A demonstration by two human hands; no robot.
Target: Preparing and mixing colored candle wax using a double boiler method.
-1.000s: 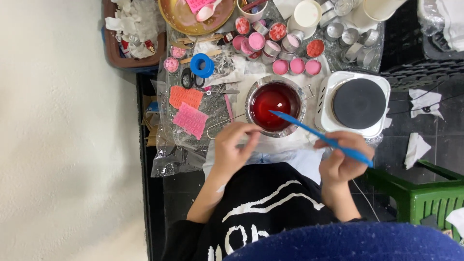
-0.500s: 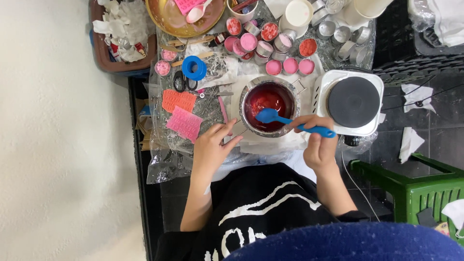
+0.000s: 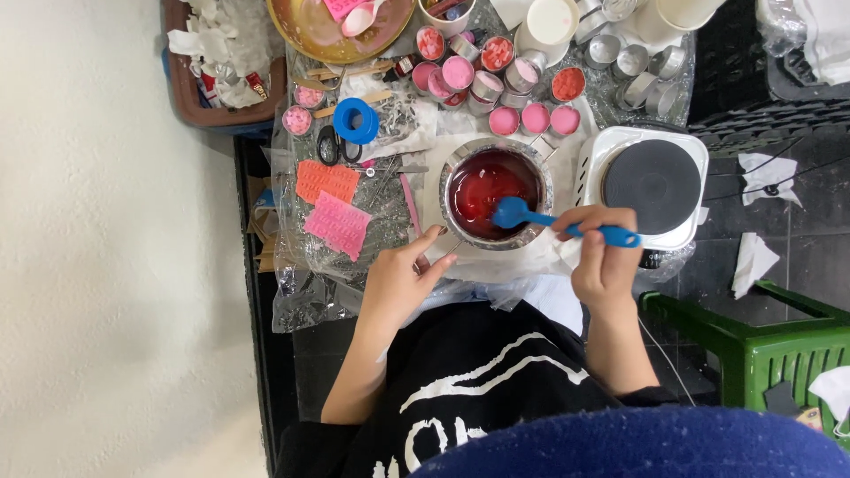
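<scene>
A steel pot [image 3: 452,173] of red liquid stands in the middle of the low table. My right hand [image 3: 605,262] grips the handle of a blue spatula [image 3: 531,217], whose blade rests in the liquid at the pot's near right side. My left hand [image 3: 400,279] sits just left of the pot, its fingertips at the pot's thin wire handle [image 3: 448,245]; I cannot tell whether it grips the wire.
A white electric hotplate [image 3: 653,187] stands right of the pot. Several small tins of pink wax [image 3: 534,117], empty tins, blue tape [image 3: 357,121], scissors [image 3: 329,147] and orange and pink moulds [image 3: 336,223] lie around. A green stool [image 3: 761,350] stands at right, a brown bin [image 3: 215,62] at far left.
My right hand came in from the right and lowered the spatula blade into the pot, then shifted it slightly right. My left hand slid down to the wire handle.
</scene>
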